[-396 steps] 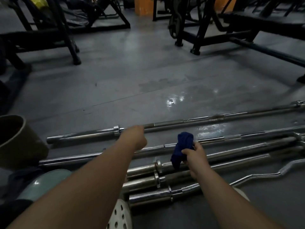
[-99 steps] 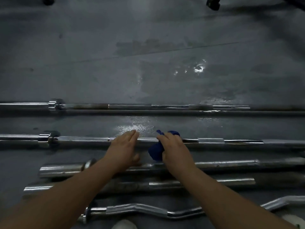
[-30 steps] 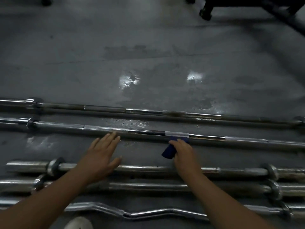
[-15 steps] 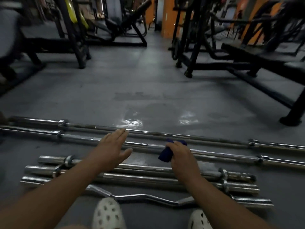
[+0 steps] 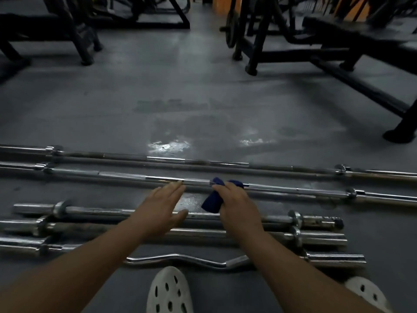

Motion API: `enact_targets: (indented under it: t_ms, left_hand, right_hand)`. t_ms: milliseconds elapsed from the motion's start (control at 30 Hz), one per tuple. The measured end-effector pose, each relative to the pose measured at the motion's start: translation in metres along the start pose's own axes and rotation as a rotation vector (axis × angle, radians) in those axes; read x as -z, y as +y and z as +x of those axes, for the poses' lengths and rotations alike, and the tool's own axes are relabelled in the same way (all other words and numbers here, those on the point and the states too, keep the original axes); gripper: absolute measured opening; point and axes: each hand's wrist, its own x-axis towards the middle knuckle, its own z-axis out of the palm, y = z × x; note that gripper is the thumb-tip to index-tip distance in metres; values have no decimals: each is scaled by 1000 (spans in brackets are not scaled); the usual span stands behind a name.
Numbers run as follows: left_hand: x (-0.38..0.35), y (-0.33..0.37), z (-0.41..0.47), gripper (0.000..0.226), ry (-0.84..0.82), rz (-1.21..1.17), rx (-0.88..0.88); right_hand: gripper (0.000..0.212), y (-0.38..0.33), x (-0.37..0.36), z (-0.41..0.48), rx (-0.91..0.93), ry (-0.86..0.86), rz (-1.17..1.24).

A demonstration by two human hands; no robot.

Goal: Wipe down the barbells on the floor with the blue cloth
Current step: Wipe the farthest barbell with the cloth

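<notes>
Several barbells [image 5: 316, 236] lie side by side on the floor [image 5: 203, 86]; the right grip [image 5: 234, 199] clutches the bunched blue cloth [image 5: 212, 202] against the second-farthest long bar [image 5: 121, 176], the left grip [image 5: 164, 204] flat just beside it, fingers straight

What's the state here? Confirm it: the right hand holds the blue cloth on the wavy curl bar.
No. The head view shows the right hand holding the blue cloth on the second-farthest straight barbell, not the curl bar.
</notes>
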Motion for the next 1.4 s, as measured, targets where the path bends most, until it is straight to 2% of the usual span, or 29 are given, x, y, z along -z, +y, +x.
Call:
enact_targets:
  t_ms: [100,233,333,600,733,833,967,1100,1167,1200,1233,1333,1400]
  left_hand:
    - [-25,-12,46,96,-56,3,15]
    - [-56,-21,103,77,-125,10,-16]
    - [-72,-32,138,77,-169,33,-42]
    - [-117,-46,207,83,-215,-12,37]
    - [-149,-34,215,105,-266,-25,92]
    - [-171,-38,210,102,-197,26,83]
    - [-183,-45,208,100,-162,73,70]
    - [-184,-50,218,98,-161,85,71]
    - [-184,-48,224,97,-177,91,95]
    - [-183,-45,227,96,-180,82,119]
    - [-182,-43,229,96,-184,70,146]
    - [-180,-38,231,94,-171,69,161]
    - [-176,-38,226,90,-153,87,135]
  right_hand:
    - [55,20,-16,24,-17,-52,-6]
    - [57,54,-41,58,-61,-127,-3]
    - [57,75,-62,84,-88,-179,0]
    - [60,114,-122,156,-63,-308,-54]
    - [58,130,-165,184,-8,-417,-138]
    - [53,160,-177,184,15,-343,-178]
    - [46,234,-145,157,-27,-169,-223]
    - [52,315,-98,119,-233,-141,-300]
    - [48,309,-105,126,-395,-74,-282]
    - [44,293,-115,136,-411,-42,-258]
    - [39,270,-125,147,-364,-47,-227]
    - [38,207,-153,169,-45,-141,-202]
    - [43,198,-154,172,-6,-219,-135]
